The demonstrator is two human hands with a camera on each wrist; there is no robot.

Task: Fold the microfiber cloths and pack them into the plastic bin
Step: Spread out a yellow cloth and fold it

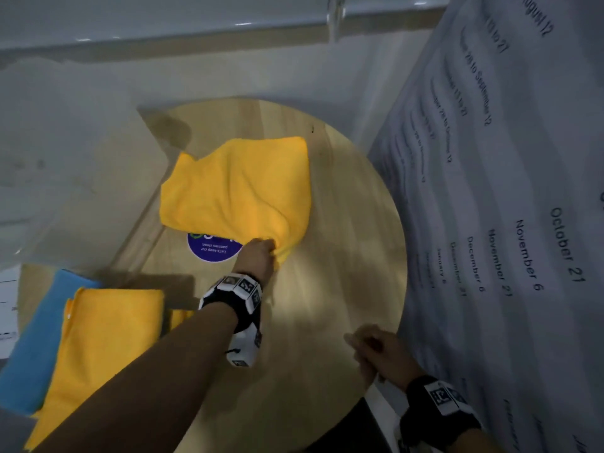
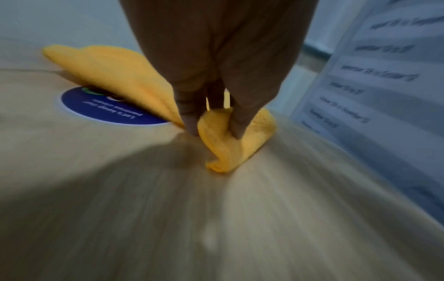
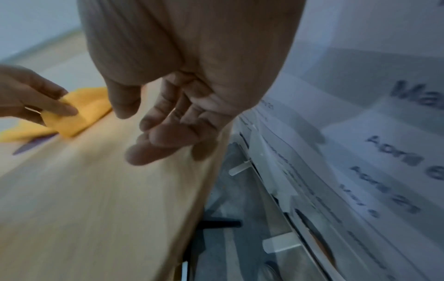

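So the yellow cloth (image 1: 235,188) is lying in the middle of the round wooden table (image 1: 343,289), rumpled and only loosely doubled over, one edge covering part of a blue round sticker (image 1: 212,251). The left hand (image 1: 258,253) has the near corner of it pinched; from the wrist view you can see the fingertips (image 2: 190,121) bunching that corner up off the wood. The right hand (image 1: 376,348) is well away from the cloth, hovering over the near right edge of the table with its fingers loose and holding nothing.

Off to the near left there's a stack: another yellow cloth (image 1: 108,338) lying flat on top of a blue cloth (image 1: 36,338), both looking neater than the one being handled. Whether they count as folded and done I honestly can't say. A big printed sheet with dates (image 1: 523,223) hangs along the right side.

Progress-wise I'd call it early to middle. I can't make out the plastic bin for sure, just something pale and see-through at the far left, so nothing looks packed yet. The cloth in hand needs a proper fold, then everything has to go in the bin.
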